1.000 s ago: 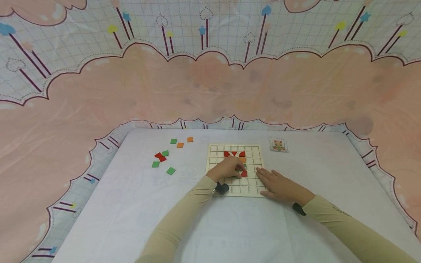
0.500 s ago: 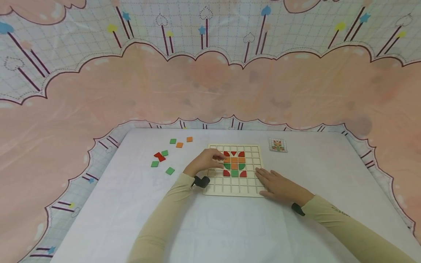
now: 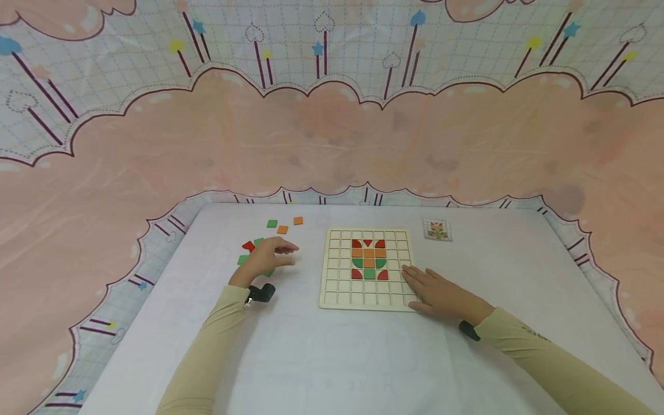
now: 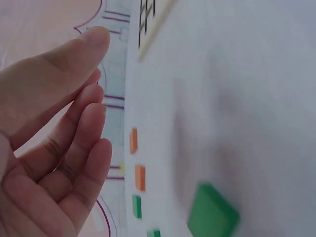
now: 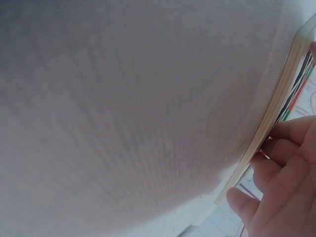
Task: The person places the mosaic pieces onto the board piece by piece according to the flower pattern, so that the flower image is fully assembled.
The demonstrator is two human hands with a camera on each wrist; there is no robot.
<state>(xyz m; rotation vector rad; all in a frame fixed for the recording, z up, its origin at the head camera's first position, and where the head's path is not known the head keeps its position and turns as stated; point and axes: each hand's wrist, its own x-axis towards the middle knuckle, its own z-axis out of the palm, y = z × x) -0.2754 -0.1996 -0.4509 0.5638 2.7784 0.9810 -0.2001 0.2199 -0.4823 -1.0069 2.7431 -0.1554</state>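
A pale wooden grid board point(image 3: 339, 294) lies on the white table. Red, orange and green tiles point(image 3: 369, 253) fill several cells in its middle as a flower-like pattern. My right hand point(image 3: 441, 294) rests on the board's right edge with fingers extended; the right wrist view shows its fingertips at the wooden rim. My left hand point(image 3: 264, 259) hovers over the loose tiles left of the board, thumb and fingers apart and nothing between them. It partly covers green tiles and a red piece point(image 3: 248, 246). In the left wrist view a green tile point(image 4: 212, 212) lies below the hand.
Two orange tiles point(image 3: 282, 229) and a green tile point(image 3: 272, 223) lie behind the left hand. At the back right is a small pattern card point(image 3: 437, 229) showing a similar flower. A patterned cloth point(image 3: 332, 144) hangs behind the table.
My left hand has moved left from the board to the loose tiles, uncovering the pattern, where a green tile shows at bottom centre. The right hand has stayed on the board's edge.
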